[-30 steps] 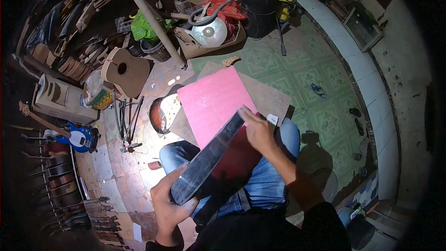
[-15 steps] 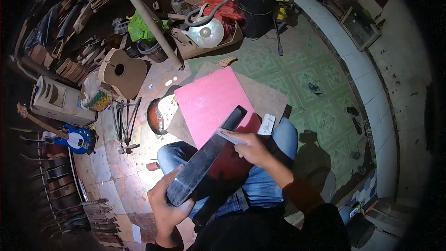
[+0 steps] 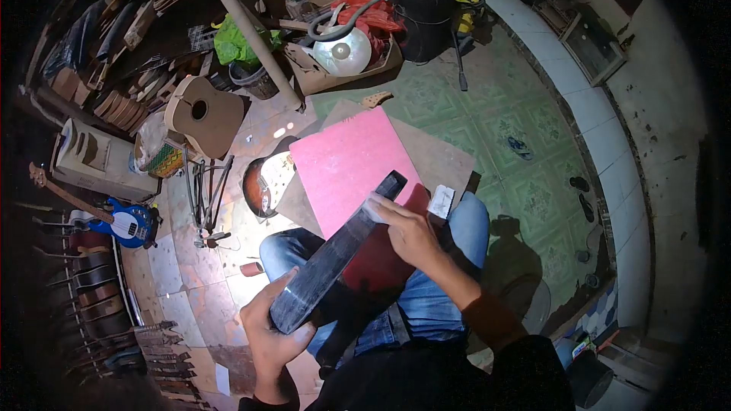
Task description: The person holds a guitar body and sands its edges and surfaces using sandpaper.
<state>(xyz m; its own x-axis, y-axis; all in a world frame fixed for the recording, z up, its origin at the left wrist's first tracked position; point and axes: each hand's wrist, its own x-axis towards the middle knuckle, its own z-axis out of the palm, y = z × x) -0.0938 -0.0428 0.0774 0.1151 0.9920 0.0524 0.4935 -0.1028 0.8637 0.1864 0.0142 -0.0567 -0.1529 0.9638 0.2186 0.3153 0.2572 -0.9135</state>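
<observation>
A long black block [image 3: 324, 262], scuffed with pale dusty marks, slants across my lap over a pink board [image 3: 350, 160]. My left hand [image 3: 270, 327] grips its near end, thumb on one side and fingers on the other. Further up, my right hand [image 3: 407, 232] presses a small pale grey sheet [image 3: 371, 209], like sandpaper, against the block's upper side. Part of that sheet is hidden under the fingers. A white block [image 3: 441, 202] lies by my right knee, at the board's side. The lower part of the pink board lies in dark shadow.
A sunburst guitar body [image 3: 266, 183] lies left of the board. Beyond it are an unfinished acoustic guitar body [image 3: 202, 114], a metal stand [image 3: 204, 198] and a blue bass guitar [image 3: 129, 222]. A black bucket [image 3: 419, 27] and a cardboard box [image 3: 312, 80] stand ahead.
My right hand has slid the grey sheet slightly, and its fingers now lie flatter over it. The left hand keeps its grip on the block. The view has shifted a little.
</observation>
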